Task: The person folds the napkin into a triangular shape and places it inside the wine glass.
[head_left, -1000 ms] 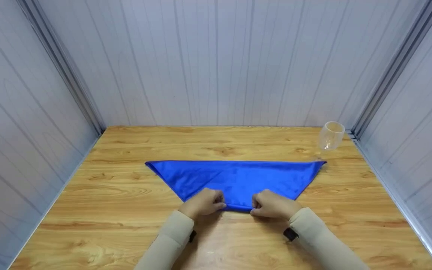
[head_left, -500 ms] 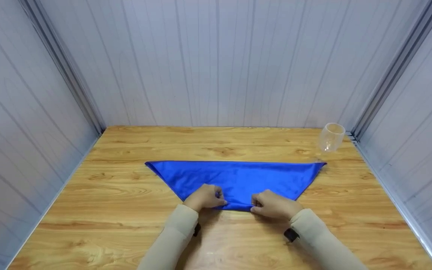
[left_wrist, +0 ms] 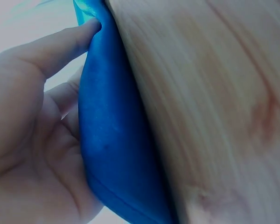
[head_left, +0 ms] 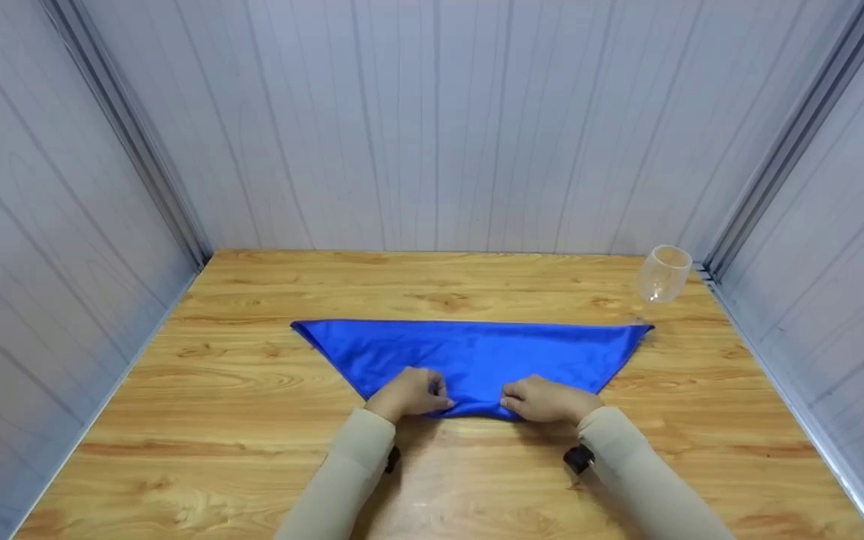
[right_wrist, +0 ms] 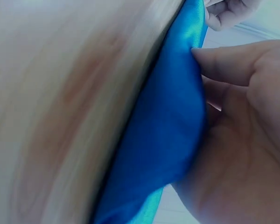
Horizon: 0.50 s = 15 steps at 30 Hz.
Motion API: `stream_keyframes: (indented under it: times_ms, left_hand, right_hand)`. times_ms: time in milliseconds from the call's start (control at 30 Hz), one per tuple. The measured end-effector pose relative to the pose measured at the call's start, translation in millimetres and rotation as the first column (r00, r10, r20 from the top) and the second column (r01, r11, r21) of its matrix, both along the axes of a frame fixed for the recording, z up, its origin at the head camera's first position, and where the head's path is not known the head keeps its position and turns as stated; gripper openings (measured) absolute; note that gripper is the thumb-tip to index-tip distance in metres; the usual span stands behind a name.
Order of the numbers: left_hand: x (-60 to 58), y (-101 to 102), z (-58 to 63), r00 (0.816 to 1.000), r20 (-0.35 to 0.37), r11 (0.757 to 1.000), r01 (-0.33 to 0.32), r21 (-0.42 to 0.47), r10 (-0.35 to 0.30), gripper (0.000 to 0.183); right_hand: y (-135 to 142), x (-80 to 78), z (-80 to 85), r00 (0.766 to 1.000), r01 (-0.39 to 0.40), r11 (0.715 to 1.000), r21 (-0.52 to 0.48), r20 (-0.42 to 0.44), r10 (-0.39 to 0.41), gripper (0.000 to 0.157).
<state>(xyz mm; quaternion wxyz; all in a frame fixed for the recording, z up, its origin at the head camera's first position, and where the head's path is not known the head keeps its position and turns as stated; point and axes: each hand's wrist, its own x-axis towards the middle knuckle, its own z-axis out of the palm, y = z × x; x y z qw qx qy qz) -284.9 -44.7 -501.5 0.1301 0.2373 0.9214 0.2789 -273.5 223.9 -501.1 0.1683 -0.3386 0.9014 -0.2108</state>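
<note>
A blue cloth (head_left: 477, 352) lies folded on the wooden table, its long straight edge at the back and a shorter edge toward the person. My left hand (head_left: 408, 393) pinches that near edge left of its middle, with the thumb (left_wrist: 70, 44) pressed on the fabric in the left wrist view. A little to the right, my right hand (head_left: 548, 399) pinches the same edge. In the right wrist view the right thumb (right_wrist: 226, 61) presses on the cloth, and the left fingers (right_wrist: 228, 14) show beyond. Fingertips behind the fabric are hidden in both wrist views.
A clear glass cup (head_left: 663, 276) stands near the table's back right corner, just behind the cloth's right tip. White panel walls (head_left: 432, 127) enclose the wooden table (head_left: 199, 450) at the back and both sides.
First my left hand shifted slightly forward and right along the near edge; then the right hand moved slightly forward. The near edge has rolled a little away from the person. The cup has not moved.
</note>
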Motion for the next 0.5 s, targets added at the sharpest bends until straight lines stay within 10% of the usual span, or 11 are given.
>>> stream_keyframes:
  times_ms: [500]
  left_hand:
    - [-2.1,-3.5,-1.7,1.000,0.012,1.000,-0.010,0.018,0.009,0.022]
  right_hand:
    - [-6.8,-1.0,1.2,0.996,0.093,0.995,-0.028,0.018,-0.092,0.014]
